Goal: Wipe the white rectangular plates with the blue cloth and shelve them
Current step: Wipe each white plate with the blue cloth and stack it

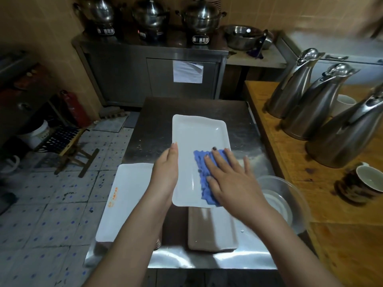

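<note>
A white rectangular plate [196, 139] lies lengthwise in the middle of the steel table [157, 121]. My left hand [165, 170] holds its left rim, fingers straight along the edge. My right hand [230, 179] lies flat with spread fingers on the blue cloth [202, 166], pressing it onto the plate's near right part. A second white plate [213, 230] sits on the table just below the first, partly under my right forearm. A third white plate with an orange mark [124, 199] lies at the table's left edge.
A clear glass bowl [290, 195] holding a white dish stands at the right of the table. On the wooden counter to the right stand three steel jugs [310, 108] and mugs [366, 181]. Steel pots [201, 15] sit on the cabinet behind. A folding stool [70, 146] stands on the tiled floor.
</note>
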